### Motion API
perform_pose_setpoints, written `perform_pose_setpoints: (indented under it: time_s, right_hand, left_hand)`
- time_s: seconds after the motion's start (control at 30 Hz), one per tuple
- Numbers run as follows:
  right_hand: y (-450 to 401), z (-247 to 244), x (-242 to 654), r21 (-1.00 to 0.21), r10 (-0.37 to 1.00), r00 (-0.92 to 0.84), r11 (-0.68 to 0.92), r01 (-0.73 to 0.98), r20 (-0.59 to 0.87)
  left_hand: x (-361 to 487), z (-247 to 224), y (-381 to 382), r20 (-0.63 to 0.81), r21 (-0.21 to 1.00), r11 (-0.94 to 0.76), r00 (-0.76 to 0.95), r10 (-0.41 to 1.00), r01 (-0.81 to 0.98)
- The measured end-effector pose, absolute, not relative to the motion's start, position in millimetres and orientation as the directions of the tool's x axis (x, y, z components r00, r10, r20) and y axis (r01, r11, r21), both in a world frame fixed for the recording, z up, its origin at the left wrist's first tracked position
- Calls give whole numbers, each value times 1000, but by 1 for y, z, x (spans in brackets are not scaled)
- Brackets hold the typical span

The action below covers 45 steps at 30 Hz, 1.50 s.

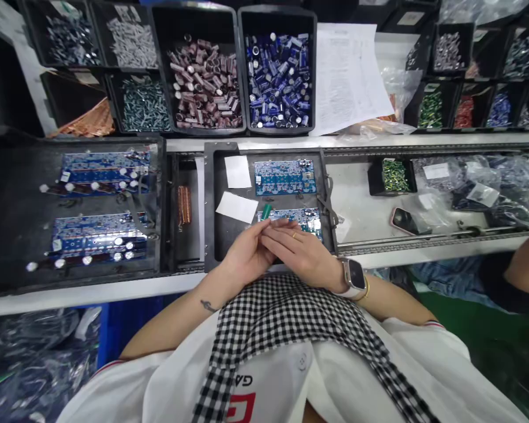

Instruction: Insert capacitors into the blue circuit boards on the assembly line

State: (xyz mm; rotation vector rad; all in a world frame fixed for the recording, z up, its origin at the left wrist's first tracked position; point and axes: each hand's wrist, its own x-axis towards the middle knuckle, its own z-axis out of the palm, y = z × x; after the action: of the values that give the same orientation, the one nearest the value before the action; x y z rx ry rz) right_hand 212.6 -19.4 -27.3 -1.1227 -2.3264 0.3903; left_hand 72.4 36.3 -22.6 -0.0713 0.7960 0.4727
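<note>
My left hand (pixel 245 251) and my right hand (pixel 297 251) rest together over the near edge of a black tray (pixel 233 235). The right hand's fingers are stretched out, lying across the left, whose fingers are mostly hidden beneath. A small green cylinder (pixel 267 211) sticks out just beyond the left fingertips; whether it is held or worn on a finger I cannot tell. Under and beyond the hands is a blue circuit board (pixel 306 220), partly covered. A second circuit board (pixel 285 177) lies behind it in the tray, with two white paper pieces (pixel 237 207) to the left.
At left, another tray (pixel 9 223) carries two boards with cylindrical capacitors. Bins of brown capacitors (pixel 207 88) and blue capacitors (pixel 280 82) stand behind. A small green-parts bin (pixel 394 176), a phone (pixel 408 221) and bagged parts (pixel 476 182) lie right. Another person's arm (pixel 526 264) shows far right.
</note>
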Motion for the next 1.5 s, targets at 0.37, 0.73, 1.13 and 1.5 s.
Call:
perform_pose_setpoints:
  time_s: [0.37,0.73,1.13,1.5]
  right_hand:
    - [0,-15,216,-552,881,-433,460,696,188]
    - [7,-13,233,-804,905,-414,172,569,-99]
    - [15,-13,236,-725,988,-98,153,671,117]
    - [84,-44,302,-536,998,-55,62,842,28]
  left_hand:
    - [44,-34,45,-527,386,872,704,477,-301]
    - [57,-51,47,-654,283,922,649,388,-265]
    - [69,-45,60,-597,436,849,611,521,-298]
    - [77,-46,74,-636,361,878,606,478,-313]
